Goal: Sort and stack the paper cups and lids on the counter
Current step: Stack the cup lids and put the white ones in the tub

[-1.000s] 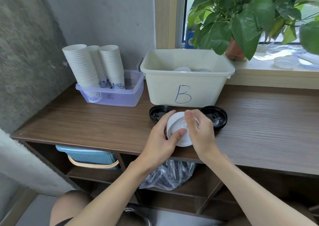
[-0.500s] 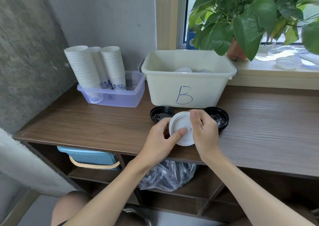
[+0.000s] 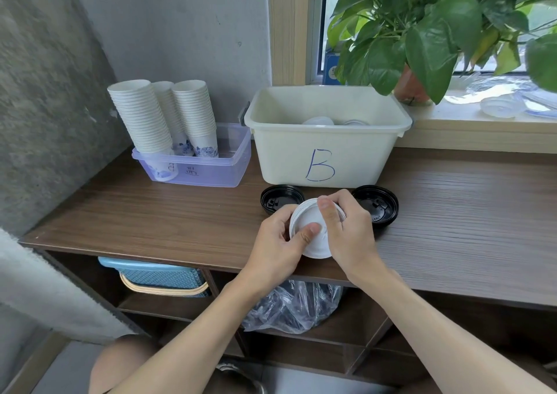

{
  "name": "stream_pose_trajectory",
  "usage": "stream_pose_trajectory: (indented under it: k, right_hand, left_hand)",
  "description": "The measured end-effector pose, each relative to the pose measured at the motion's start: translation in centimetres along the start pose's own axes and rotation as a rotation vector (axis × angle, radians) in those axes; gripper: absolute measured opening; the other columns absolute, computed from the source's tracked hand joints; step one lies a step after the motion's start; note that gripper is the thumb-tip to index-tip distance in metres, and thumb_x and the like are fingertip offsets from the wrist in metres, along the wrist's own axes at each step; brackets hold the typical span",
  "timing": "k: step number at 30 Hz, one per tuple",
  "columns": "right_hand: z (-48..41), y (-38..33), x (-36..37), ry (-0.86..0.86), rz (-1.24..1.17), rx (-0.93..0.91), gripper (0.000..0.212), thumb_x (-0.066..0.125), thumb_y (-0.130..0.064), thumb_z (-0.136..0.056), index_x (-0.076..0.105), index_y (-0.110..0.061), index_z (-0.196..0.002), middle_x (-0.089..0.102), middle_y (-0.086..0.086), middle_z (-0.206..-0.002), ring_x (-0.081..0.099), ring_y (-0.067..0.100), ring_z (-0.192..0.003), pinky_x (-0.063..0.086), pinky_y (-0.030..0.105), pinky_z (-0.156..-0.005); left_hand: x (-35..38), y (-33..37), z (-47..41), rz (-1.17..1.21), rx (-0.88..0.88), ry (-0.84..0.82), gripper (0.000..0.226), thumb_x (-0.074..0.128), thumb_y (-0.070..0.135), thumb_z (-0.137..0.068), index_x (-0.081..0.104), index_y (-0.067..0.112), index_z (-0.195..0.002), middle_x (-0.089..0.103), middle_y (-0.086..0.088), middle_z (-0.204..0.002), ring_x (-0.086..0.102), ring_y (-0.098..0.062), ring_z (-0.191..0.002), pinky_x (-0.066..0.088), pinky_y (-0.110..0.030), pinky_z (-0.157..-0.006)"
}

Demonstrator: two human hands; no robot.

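Note:
A white lid (image 3: 309,220) is held above the counter's front edge by both hands. My left hand (image 3: 278,244) grips its left rim, thumb pressed on its top. My right hand (image 3: 346,231) grips its right rim, thumb curled over the far edge. Two black lids lie on the wooden counter (image 3: 150,222) behind it, one on the left (image 3: 278,197) and one on the right (image 3: 378,205). Three tall stacks of white paper cups (image 3: 141,116) stand in a clear purple tray (image 3: 211,170). A cream bin marked B (image 3: 325,158) holds white lids.
A potted plant (image 3: 422,26) overhangs the window sill at the back right, where clear lids (image 3: 497,107) lie. Below the counter are a blue basket (image 3: 156,276) and a clear plastic bag (image 3: 292,306). A rough grey wall borders the left.
Both hands keep hold of the white lid; my right thumb has shifted slightly over its far rim. Nothing else on the counter has moved.

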State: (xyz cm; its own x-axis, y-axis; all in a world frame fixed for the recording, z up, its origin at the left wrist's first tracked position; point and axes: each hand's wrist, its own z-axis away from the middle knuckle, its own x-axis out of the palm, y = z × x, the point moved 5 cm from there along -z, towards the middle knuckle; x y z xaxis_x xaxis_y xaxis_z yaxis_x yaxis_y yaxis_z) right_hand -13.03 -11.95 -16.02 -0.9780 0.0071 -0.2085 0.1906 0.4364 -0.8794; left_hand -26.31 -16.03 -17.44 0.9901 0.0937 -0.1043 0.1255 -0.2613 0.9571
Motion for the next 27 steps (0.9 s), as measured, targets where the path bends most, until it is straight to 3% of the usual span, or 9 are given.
stream_pose_trajectory:
  k: [6, 8, 11, 15, 22, 25, 27]
  right_hand:
    - [0.0, -0.4, -0.3, 0.059, -0.101, 0.015, 0.019, 0.045, -0.044, -0.093, 0.056, -0.031, -0.085, 0.058, -0.014, -0.072, 0.052, -0.006, -0.068, 0.039, 0.01, -0.065]
    - [0.0, -0.4, -0.2, 0.018, -0.116, 0.01, 0.015, 0.05, -0.046, -0.09, 0.058, -0.034, -0.094, 0.063, -0.016, -0.084, 0.056, -0.007, -0.079, 0.04, 0.009, -0.072]
    - [0.1, -0.7, 0.0, -0.046, -0.089, -0.027, 0.028, 0.058, -0.053, -0.081, 0.059, -0.039, -0.105, 0.067, -0.021, -0.1, 0.061, -0.003, -0.097, 0.042, 0.008, -0.083]
    - [0.1, -1.2, -0.2, -0.001, -0.085, -0.091, 0.015, 0.065, -0.051, -0.081, 0.065, -0.04, -0.091, 0.07, -0.02, -0.091, 0.065, 0.002, -0.088, 0.046, 0.011, -0.079]
    - [0.2, -0.9, -0.2, 0.021, -0.028, -0.079, 0.023, 0.064, -0.053, -0.078, 0.067, -0.032, -0.087, 0.07, -0.008, -0.084, 0.065, 0.007, -0.084, 0.048, 0.016, -0.074]
    - [0.2, -0.6, -0.1, 0.022, 0.03, -0.066, 0.037, 0.06, -0.059, -0.078, 0.065, -0.022, -0.084, 0.067, -0.008, -0.077, 0.063, 0.006, -0.075, 0.046, 0.014, -0.068]
    - [0.2, -0.5, 0.0, 0.02, 0.06, -0.076, 0.041, 0.057, -0.061, -0.079, 0.063, -0.02, -0.084, 0.066, -0.008, -0.075, 0.061, 0.005, -0.072, 0.044, 0.012, -0.065]
  left_hand:
    - [-0.1, -0.6, -0.3, -0.001, -0.058, 0.029, 0.028, 0.075, 0.015, -0.091, 0.058, 0.021, -0.113, 0.072, 0.008, -0.104, 0.067, 0.004, -0.093, 0.048, -0.011, -0.078]
    - [-0.4, -0.6, -0.5, -0.031, -0.046, 0.037, 0.027, 0.075, 0.02, -0.09, 0.058, 0.022, -0.111, 0.071, 0.007, -0.103, 0.066, 0.005, -0.089, 0.048, -0.011, -0.077]
    - [-0.4, 0.0, -0.4, -0.046, 0.034, 0.03, 0.027, 0.069, 0.029, -0.092, 0.065, 0.021, -0.118, 0.073, 0.009, -0.108, 0.067, -0.005, -0.101, 0.05, -0.018, -0.087]
    - [-0.3, 0.1, -0.3, -0.024, 0.052, 0.011, 0.021, 0.064, 0.03, -0.098, 0.064, 0.027, -0.119, 0.072, 0.012, -0.109, 0.068, -0.005, -0.1, 0.049, -0.017, -0.085]
    - [0.2, 0.3, 0.0, -0.036, 0.076, -0.027, 0.031, 0.058, 0.03, -0.095, 0.064, 0.017, -0.122, 0.072, 0.007, -0.11, 0.067, -0.009, -0.101, 0.048, -0.018, -0.086]
    - [0.2, 0.4, 0.0, -0.033, 0.079, -0.045, 0.027, 0.057, 0.026, -0.094, 0.067, 0.018, -0.117, 0.072, -0.001, -0.105, 0.067, -0.009, -0.096, 0.049, -0.019, -0.084]
    - [0.2, 0.6, -0.1, -0.027, 0.079, -0.046, 0.031, 0.06, 0.038, -0.092, 0.067, 0.019, -0.116, 0.071, -0.002, -0.103, 0.066, -0.008, -0.093, 0.049, -0.02, -0.082]
